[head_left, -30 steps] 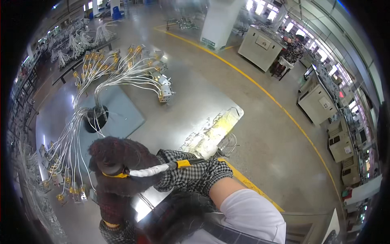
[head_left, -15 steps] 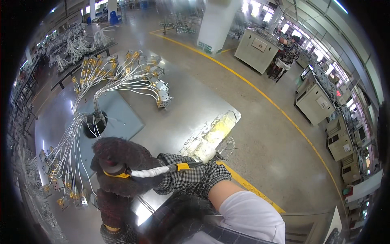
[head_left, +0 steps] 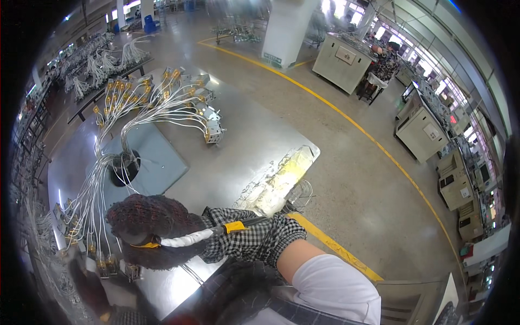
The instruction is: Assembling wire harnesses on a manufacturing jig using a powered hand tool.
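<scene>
My right hand [head_left: 154, 214], in a dark fuzzy glove, is over the near side of the metal table [head_left: 244, 135]; its fingers are hidden. A white-wrapped cord [head_left: 187, 238] with yellow tape runs from its wrist along the checked sleeve. At the lower left my left hand [head_left: 89, 281], also gloved, is smeared by motion beside small metal boxes [head_left: 105, 266] on white cable ends. The white cables [head_left: 100, 179] fan out around a dark round opening [head_left: 124, 169] in a blue-grey plate [head_left: 162, 149]. Further metal boxes [head_left: 214, 130] with yellow parts lie at the far end.
A pale yellow-white taped strip [head_left: 281, 181] covers the table's right edge, with a coil of thin wire [head_left: 303, 192] beside it. Behind stands a rack with white cable bundles [head_left: 103, 62]. A pillar [head_left: 284, 35], beige cabinets [head_left: 341, 62] and a seated person [head_left: 382, 67] are farther off.
My left hand has swung left and down toward the near-left metal boxes, away from my right hand. My right hand has shifted slightly left. The view has moved a little.
</scene>
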`<state>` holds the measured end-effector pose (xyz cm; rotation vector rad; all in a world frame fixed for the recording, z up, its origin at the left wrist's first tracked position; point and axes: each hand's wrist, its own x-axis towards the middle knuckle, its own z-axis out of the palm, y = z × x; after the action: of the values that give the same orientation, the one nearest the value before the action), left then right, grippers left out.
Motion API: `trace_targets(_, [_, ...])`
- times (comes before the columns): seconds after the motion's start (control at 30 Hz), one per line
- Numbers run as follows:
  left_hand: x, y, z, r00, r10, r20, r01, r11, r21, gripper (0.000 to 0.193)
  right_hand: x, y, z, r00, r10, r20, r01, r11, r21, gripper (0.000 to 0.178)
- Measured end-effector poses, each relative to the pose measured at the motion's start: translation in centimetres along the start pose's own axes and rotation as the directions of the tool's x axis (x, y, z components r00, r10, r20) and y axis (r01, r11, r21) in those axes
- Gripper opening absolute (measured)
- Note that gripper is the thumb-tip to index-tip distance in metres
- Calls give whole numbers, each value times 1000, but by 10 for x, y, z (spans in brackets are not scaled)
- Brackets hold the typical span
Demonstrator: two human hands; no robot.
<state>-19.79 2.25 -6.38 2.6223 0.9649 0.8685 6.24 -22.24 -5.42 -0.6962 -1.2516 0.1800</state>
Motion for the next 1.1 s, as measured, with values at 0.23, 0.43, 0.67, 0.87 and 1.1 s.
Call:
trace_targets(0.23, [-33, 30, -5, 915, -162, 369, 319, 851, -417, 43, 16, -29, -8, 965, -220, 141, 252, 925, -284, 57])
trace_targets(0.43, [-53, 75, 2, 861, 372, 346, -394, 919, -7, 56, 17, -35, 16, 994, 109, -12, -99, 936, 337, 57])
trace_targets(0.67, [-39, 84, 3, 834, 458, 309, -499, 864, 66, 58, 19, -22, 16, 994, -94, 57, 87, 989, 123, 60])
trace_targets(0.87, [-46, 82, 12, 814, 411, 410, -512, 841, 173, 60, 22, -46, 5, 988, -82, 131, 92, 993, -70, 60])
trace_targets(1.1, [-54, 75, 17, 838, 506, 205, -545, 789, 282, 62, 22, -60, 15, 974, -205, 98, 227, 883, -410, 54])
